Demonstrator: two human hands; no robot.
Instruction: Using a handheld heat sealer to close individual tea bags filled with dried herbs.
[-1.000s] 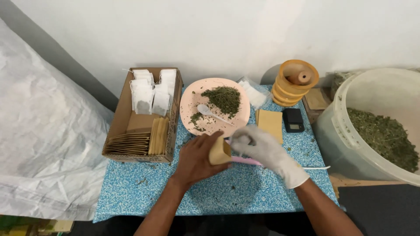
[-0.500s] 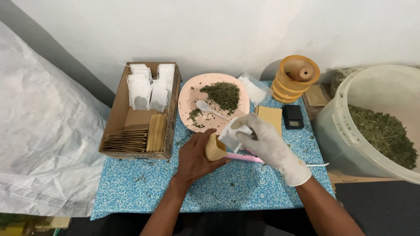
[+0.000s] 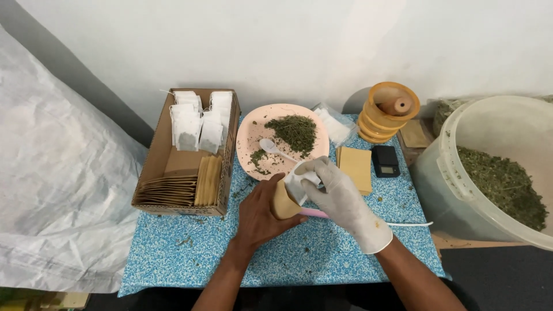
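Observation:
My bare left hand [image 3: 260, 212] grips a small brown paper envelope [image 3: 283, 201] upright over the blue speckled table [image 3: 190, 253]. My right hand [image 3: 340, 198], in a white glove, pinches a white filter bag [image 3: 299, 179] whose lower end sits at the envelope's open mouth. A pink tool [image 3: 314, 212] lies on the table under both hands. Just beyond them stands a pink plate [image 3: 252, 132] with a heap of dried green herb [image 3: 295, 131] and a white spoon [image 3: 271, 146].
A cardboard box [image 3: 161, 155] at the left holds white filter bags and brown envelopes. A stack of brown envelopes [image 3: 355, 165], a small black scale [image 3: 385, 160] and orange stacked cups [image 3: 386, 112] stand behind. A large translucent bucket [image 3: 455, 173] of dried herb is at the right.
My gloved right hand has lifted the white filter bag and brought it down to the mouth of the envelope. My left hand has tipped the envelope more upright.

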